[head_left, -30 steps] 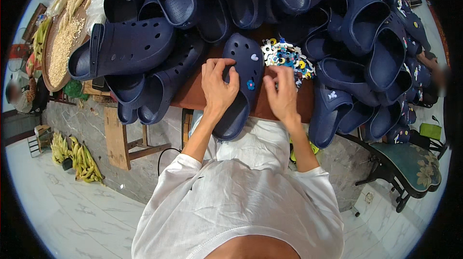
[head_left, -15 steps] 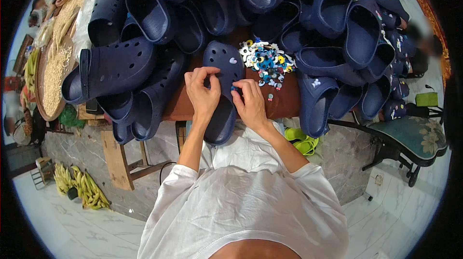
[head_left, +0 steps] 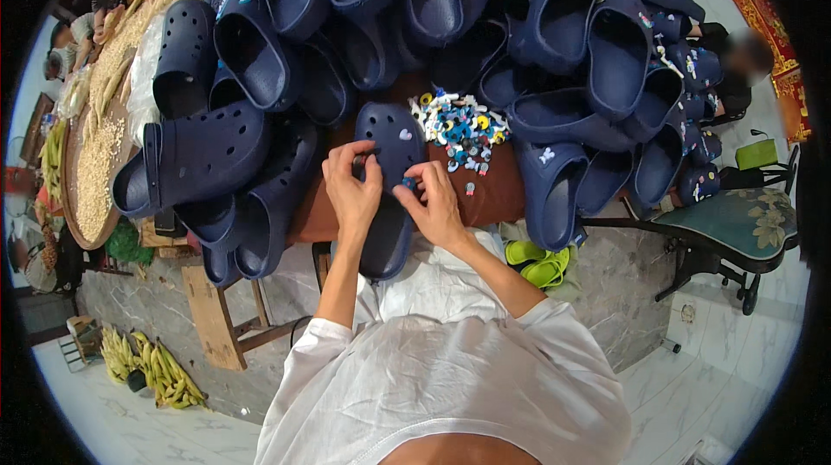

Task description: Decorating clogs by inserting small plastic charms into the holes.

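A navy clog (head_left: 387, 236) lies in front of me with its toe pointing away, a pale heart-shaped charm (head_left: 405, 134) on its holed upper. My left hand (head_left: 353, 188) is at the clog's left side, fingers and thumb curled in around the edge of the upper; the exact contact is partly hidden. My right hand (head_left: 430, 201) pinches a small blue charm (head_left: 409, 182) between thumb and forefinger at the right edge of the upper. Just beyond that hand is a heap of small colourful charms (head_left: 463, 123), with a few loose ones nearer me.
Stacked navy clogs (head_left: 216, 153) stand left, behind and right on the brown table (head_left: 498, 197), some with charms. Far left, a round tray (head_left: 93, 179) holds pale kernels. A wooden stool (head_left: 212, 318), lime-green shoes (head_left: 541, 264) and a chair (head_left: 727, 227) stand below and beside the table.
The whole view has shifted, so the table sits lower and slightly left. Both hands stay at the clog, the right one still pinching the blue charm.
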Motion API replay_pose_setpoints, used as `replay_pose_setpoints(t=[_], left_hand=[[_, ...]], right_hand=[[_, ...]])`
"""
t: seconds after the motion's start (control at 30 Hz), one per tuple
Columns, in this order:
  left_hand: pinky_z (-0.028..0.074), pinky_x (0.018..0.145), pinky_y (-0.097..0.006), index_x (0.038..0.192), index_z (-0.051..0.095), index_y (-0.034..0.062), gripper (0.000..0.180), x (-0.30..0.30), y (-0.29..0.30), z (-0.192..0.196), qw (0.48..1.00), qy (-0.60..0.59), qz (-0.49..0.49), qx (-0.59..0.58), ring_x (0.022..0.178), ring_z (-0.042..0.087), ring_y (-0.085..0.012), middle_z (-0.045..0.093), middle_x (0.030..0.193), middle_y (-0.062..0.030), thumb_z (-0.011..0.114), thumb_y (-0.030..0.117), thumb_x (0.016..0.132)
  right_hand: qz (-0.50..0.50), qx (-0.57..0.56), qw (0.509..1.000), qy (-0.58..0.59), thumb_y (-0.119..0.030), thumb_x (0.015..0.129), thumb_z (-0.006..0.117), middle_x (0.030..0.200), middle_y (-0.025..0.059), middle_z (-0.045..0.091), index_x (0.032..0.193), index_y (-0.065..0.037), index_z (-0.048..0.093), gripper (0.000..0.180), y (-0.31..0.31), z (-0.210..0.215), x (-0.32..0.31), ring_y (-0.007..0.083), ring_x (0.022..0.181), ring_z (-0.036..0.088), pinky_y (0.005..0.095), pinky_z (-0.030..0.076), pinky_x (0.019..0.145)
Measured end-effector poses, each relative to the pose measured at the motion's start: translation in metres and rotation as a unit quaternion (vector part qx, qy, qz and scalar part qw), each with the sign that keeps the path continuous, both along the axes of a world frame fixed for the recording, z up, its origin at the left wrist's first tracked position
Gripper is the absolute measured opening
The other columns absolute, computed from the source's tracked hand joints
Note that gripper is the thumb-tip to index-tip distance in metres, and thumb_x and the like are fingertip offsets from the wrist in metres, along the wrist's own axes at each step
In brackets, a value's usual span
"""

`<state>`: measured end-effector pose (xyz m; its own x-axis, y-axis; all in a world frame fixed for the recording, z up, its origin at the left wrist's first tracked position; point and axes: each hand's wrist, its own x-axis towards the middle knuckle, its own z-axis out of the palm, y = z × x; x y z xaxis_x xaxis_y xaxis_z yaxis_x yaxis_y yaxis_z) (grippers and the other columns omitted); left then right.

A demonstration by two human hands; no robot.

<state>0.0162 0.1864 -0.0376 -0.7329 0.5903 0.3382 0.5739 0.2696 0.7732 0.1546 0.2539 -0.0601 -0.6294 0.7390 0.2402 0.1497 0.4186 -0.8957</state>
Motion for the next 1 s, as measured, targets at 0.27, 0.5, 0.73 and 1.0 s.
replay_pose_setpoints(t=[0.27, 0.5, 0.73, 1.0], left_hand=[[0.05, 0.075, -0.025, 0.099, 0.069, 0.0, 0.011, -0.021, 0.001, -0.003, 0.986, -0.164, -0.031, -0.012, 0.081, 0.065, -0.0098, 0.071, 0.087, -0.0034, 0.063, 0.003, 0.091], [0.051, 0.079, -0.026, 0.097, 0.07, -0.0016, 0.012, -0.02, 0.002, 0.004, 0.988, -0.153, -0.012, 0.028, 0.085, 0.068, -0.0127, 0.074, 0.089, -0.0083, 0.058, 0.001, 0.093], [0.052, 0.081, -0.027, 0.096, 0.068, -0.0018, 0.012, -0.024, 0.001, -0.004, 0.981, -0.184, -0.02, 0.052, 0.086, 0.069, -0.0134, 0.074, 0.088, -0.0082, 0.057, -0.002, 0.093], [0.051, 0.071, -0.026, 0.098, 0.071, 0.002, 0.023, -0.034, -0.009, -0.04, 0.966, -0.248, -0.018, 0.066, 0.076, 0.063, -0.0104, 0.068, 0.088, -0.0044, 0.08, 0.014, 0.081]], right_hand=[[-0.035, 0.074, 0.996, -0.019, -0.013, 0.091, 0.063, 0.085, 0.0155, 0.054, 0.092, -0.003, 0.049, 0.018, 0.005, -0.017, -0.013, 0.0361, 0.078, 0.058, 0.045, 0.046, 0.068], [-0.066, 0.126, 0.99, -0.006, -0.011, 0.094, 0.053, 0.083, 0.0186, 0.056, 0.096, -0.001, 0.048, 0.011, 0.013, -0.04, -0.011, 0.0382, 0.077, 0.06, 0.0476, 0.048, 0.067], [-0.118, 0.115, 0.984, -0.063, -0.025, 0.098, 0.061, 0.095, 0.0184, 0.056, 0.097, -0.003, 0.05, 0.025, 0.062, -0.034, -0.013, 0.0409, 0.084, 0.06, 0.0505, 0.048, 0.067], [0.019, 0.098, 0.993, -0.066, -0.029, 0.092, 0.069, 0.105, 0.0148, 0.056, 0.112, -0.008, 0.061, 0.03, 0.055, 0.013, -0.033, 0.0374, 0.097, 0.062, 0.0468, 0.052, 0.078]])
